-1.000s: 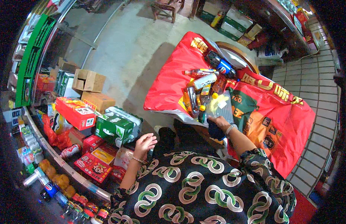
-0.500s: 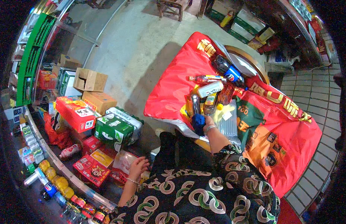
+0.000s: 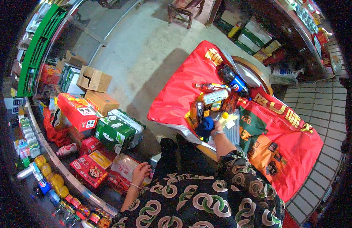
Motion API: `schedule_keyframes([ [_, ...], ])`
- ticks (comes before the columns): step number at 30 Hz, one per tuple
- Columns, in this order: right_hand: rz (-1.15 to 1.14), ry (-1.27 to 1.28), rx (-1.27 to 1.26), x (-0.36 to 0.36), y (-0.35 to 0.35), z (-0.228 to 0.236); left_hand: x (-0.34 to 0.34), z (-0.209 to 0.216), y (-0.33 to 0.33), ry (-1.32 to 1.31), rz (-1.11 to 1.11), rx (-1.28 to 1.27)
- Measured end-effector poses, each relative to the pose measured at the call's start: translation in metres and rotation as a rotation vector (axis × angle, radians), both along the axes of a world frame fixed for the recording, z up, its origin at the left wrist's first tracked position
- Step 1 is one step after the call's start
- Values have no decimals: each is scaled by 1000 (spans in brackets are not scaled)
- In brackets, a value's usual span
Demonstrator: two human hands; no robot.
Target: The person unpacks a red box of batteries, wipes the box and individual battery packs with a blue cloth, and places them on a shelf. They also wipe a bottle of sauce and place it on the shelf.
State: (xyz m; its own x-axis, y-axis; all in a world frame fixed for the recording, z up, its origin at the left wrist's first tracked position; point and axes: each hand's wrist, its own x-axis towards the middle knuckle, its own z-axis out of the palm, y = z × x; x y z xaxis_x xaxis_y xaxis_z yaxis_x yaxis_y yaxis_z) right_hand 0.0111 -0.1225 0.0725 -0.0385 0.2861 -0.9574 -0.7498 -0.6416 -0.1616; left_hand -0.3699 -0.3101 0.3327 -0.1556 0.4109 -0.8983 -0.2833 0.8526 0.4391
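My right hand (image 3: 217, 128) is closed on a bunched dark blue cloth (image 3: 205, 127), low over the near edge of a red plastic sheet (image 3: 176, 91). Beside the cloth lie a dark bottle (image 3: 198, 113) and a clear bottle with a yellow cap (image 3: 228, 104). A white can (image 3: 215, 97) is farther back, near a bottle lying on its side (image 3: 210, 87). A large dark cola bottle with a blue label (image 3: 236, 84) rests behind them. Over a clear-topped packet (image 3: 124, 166), my left hand (image 3: 141, 174) hangs with loosely curled fingers, holding nothing.
At my left stand a green carton (image 3: 113, 131), a red and yellow box (image 3: 78, 110) and brown cardboard boxes (image 3: 94, 79). A curved counter edge (image 3: 66, 163) with bottles and cans runs along the left. A wooden stool (image 3: 183, 13) stands far off.
The view has shifted slightly, so the scene sits lower. My right hand and the blue cloth have moved a little right and nearer the bottles. The left hand stays about where it was.
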Motion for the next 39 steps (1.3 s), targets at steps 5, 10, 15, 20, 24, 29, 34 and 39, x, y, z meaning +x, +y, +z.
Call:
schedule_keyframes([
  [5, 641, -886, 29, 41, -3, 101, -1, -12, -5, 28, -43, 23],
  [10, 939, -1184, 125, 45, 5, 205, -1, -13, 24, -3, -89, 127],
  [15, 1629, -1608, 442, 30, 15, 301, 3, -11, 51, 31, -231, 285],
  [20, 2036, -1569, 726, 7, 26, 345, 15, -12, 87, 62, -526, 537],
  [24, 2111, -1529, 923, -52, 31, 421, 49, 27, 126, 285, -839, 827],
  [29, 2088, -1470, 1226, -103, 45, 488, 76, 77, 154, 593, -992, 1410],
  [34, 1755, -1186, 1564, -151, 60, 552, 60, 103, 173, 534, -595, 1346],
  [39, 1222, -917, 1582, -177, 105, 565, 30, 119, 170, 298, -395, 1301],
])
